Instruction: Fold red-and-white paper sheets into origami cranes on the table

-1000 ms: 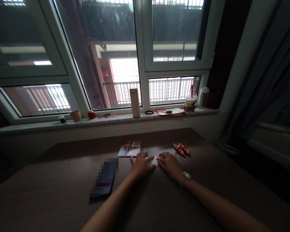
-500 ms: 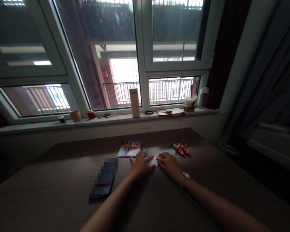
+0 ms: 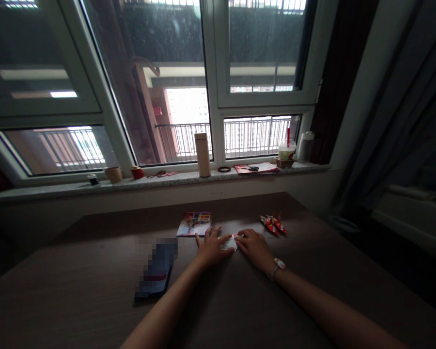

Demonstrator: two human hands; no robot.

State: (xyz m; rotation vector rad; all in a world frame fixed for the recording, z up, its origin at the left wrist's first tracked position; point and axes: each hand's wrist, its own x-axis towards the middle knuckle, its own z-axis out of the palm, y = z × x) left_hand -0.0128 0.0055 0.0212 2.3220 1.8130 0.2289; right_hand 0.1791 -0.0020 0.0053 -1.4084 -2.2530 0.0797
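Note:
Both of my hands rest on a dark wooden table (image 3: 94,315), pressed onto a small whitish piece of paper (image 3: 229,242) between them. My left hand (image 3: 210,248) lies with fingers spread over the paper's left side. My right hand (image 3: 255,248), with a band on its wrist, holds the paper's right edge down with its fingertips together. A colourful printed sheet (image 3: 195,223) lies just beyond my left hand. Two small red folded paper figures (image 3: 273,224) sit beyond my right hand.
A dark flat device (image 3: 157,272) lies on the table to the left. The window sill (image 3: 167,180) holds a tall tan bottle (image 3: 202,154), a drink cup with a red straw (image 3: 287,150), a paper cup (image 3: 114,174) and red papers (image 3: 256,168). Dark curtains (image 3: 403,121) hang at right.

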